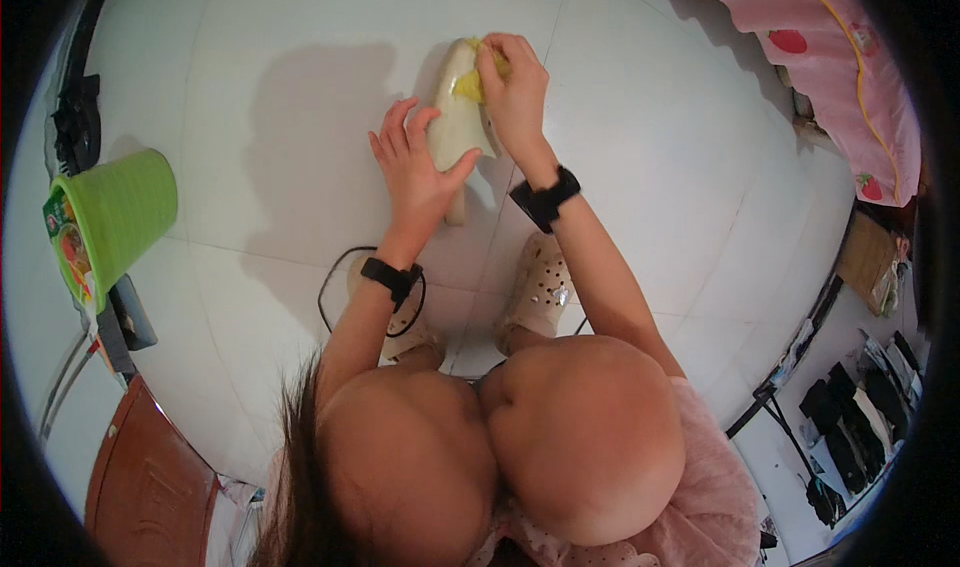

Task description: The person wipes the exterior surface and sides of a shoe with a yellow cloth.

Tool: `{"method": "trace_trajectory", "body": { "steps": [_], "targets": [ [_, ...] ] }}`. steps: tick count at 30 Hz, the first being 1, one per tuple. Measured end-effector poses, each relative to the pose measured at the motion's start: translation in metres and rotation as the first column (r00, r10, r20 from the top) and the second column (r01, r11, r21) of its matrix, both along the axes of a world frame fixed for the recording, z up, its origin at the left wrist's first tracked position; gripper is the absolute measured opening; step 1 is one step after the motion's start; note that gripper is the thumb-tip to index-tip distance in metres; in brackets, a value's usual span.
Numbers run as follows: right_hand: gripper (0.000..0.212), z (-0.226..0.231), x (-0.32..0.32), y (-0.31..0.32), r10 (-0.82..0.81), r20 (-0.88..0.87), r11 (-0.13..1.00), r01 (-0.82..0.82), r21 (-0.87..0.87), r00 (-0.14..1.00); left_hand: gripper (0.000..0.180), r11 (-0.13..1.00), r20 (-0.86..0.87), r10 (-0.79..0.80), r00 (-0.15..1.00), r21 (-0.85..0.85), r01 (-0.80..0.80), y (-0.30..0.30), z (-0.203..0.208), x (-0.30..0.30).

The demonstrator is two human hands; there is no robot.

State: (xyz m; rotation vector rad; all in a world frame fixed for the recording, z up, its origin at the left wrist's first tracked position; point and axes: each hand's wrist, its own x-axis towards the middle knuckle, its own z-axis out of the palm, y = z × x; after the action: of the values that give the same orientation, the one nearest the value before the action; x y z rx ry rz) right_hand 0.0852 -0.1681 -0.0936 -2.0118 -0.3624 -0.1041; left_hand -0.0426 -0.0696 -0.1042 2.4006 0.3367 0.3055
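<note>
A glossy pale cream shoe (450, 117), apparently high-heeled, is on the floor tiles in front of me. Its narrow end points away, and a slim pale piece like a heel shows below my left hand. My left hand (412, 162) spans the wide near part of the shoe, thumb on one side and index finger on the other, the remaining fingers spread. My right hand (515, 82) pinches a crumpled yellow cloth (468, 87) against the shoe's upper right side. Part of the cloth is hidden under its fingers.
My feet wear beige clogs (540, 282) just below the shoe. A green bin (130, 217) with packaging in it stands at left, above a brown wooden panel (150, 477). A pink fabric (830, 57) hangs at upper right. Dark items (850, 417) are at the right.
</note>
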Motion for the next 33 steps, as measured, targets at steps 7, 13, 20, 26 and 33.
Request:
{"method": "trace_trajectory", "body": {
  "steps": [7, 13, 20, 26, 33],
  "targets": [
    [0.014, 0.001, -0.074, -0.009, 0.187, -0.099, 0.981, -0.181, 0.066, 0.977, 0.072, 0.996, -0.014, 0.020, 1.000, -0.085, -0.021, 0.005, -0.013, -0.006],
    [0.015, 0.003, -0.065, -0.029, 0.138, -0.259, 0.987, -0.111, 0.117, 0.956, 0.074, 1.000, 0.031, 0.015, 0.999, -0.021, -0.014, -0.001, -0.004, -0.001],
    [0.023, 0.017, -0.054, -0.051, 0.510, -0.710, 0.632, 0.348, 0.692, 0.486, 0.061, 0.975, 0.029, -0.067, 0.997, -0.209, 0.072, 0.006, 0.031, -0.002],
    [0.043, 0.029, -0.058, -0.043, 0.656, -0.693, 0.506, 0.508, 0.697, 0.298, 0.043, 0.936, 0.113, -0.129, 0.985, -0.313, 0.158, 0.007, 0.057, 0.003],
    [0.047, 0.046, -0.070, -0.042, 0.750, -0.553, 0.441, 0.350, 0.827, 0.363, 0.021, 0.860, 0.124, -0.016, 0.992, -0.504, 0.077, 0.013, 0.053, 0.007]
  ]
}}
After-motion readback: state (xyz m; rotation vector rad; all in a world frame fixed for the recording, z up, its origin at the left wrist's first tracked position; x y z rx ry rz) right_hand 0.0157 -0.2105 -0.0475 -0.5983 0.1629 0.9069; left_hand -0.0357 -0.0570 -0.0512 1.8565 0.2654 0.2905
